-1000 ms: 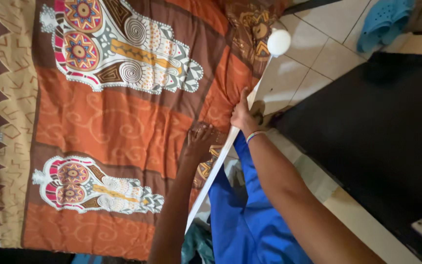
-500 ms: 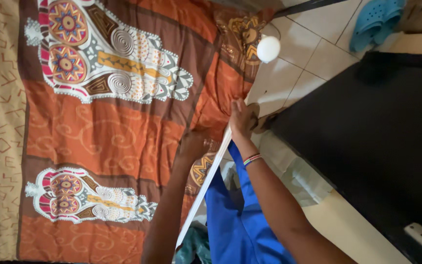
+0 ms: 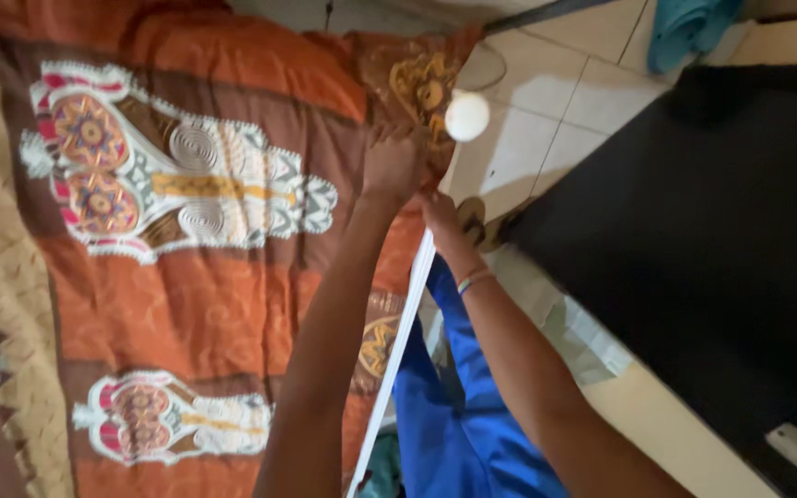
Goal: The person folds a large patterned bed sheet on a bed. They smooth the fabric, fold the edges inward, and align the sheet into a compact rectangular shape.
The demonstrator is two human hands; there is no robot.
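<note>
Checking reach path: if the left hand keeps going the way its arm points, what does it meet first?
Probably the bedspread's folded corner: the left hand already rests on the bedspread near it. The white round knob sits just right of that line; depth unclear.

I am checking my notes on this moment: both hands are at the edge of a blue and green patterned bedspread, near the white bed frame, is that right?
Not quite: the head view shows the bedspread is orange and brown with patterned motifs, not blue and green. The rest stands: the left hand and right hand are at its edge, near the white bed frame.
</note>
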